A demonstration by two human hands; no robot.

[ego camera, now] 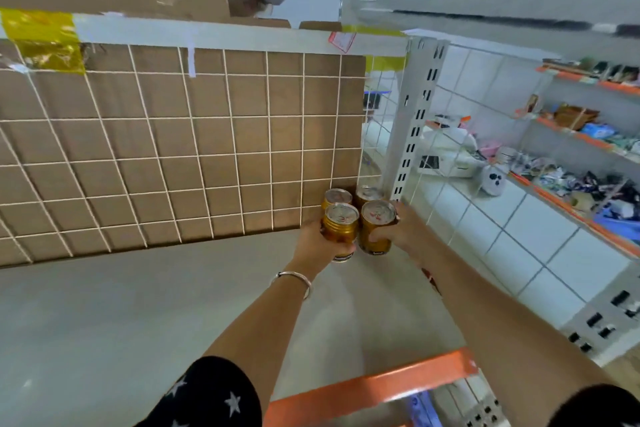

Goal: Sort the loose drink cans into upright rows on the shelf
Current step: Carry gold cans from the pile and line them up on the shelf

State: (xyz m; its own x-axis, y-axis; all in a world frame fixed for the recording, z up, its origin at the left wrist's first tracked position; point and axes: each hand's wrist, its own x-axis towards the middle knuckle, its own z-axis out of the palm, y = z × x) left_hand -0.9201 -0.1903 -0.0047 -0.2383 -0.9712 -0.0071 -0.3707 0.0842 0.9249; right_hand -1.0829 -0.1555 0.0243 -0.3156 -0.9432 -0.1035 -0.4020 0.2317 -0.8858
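Several gold drink cans stand upright in the back right corner of the grey shelf. My left hand grips the front left can, which looks lifted slightly off the board. My right hand grips the front right can. Behind them two more cans, the back left can and the back right can, stand against the wire grid backing. All the silver lids face up.
A white wire grid with cardboard behind it closes the back of the shelf. A white slotted upright post stands just right of the cans. An orange shelf edge runs below. Neighbouring shelves at right hold assorted goods.
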